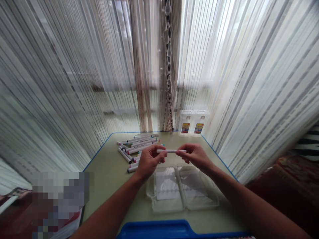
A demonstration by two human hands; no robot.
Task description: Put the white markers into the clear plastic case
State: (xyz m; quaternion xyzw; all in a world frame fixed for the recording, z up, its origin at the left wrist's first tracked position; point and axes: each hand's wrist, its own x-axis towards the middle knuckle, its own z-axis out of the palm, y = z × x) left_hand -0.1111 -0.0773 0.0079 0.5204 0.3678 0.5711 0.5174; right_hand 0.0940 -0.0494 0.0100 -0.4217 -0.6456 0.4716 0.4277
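A slim white marker [171,151] is held level above the table between both hands. My left hand [149,160] pinches its left end, and my right hand [195,155] pinches its right end with thumb and fingers. Just below the hands lies an opened clear plastic case [183,205], its two halves spread flat with pale sheets inside. Behind and left of my left hand, a loose pile of white markers [142,145] with coloured ends rests on the table; my left hand hides part of it.
Two clear cases with labels [194,123] stand upright at the table's back right. The green table [104,186] has a blue edge and a raised blue tray rim [154,229] in front. String curtains [74,66] hang behind. A blurred-out patch covers the lower left.
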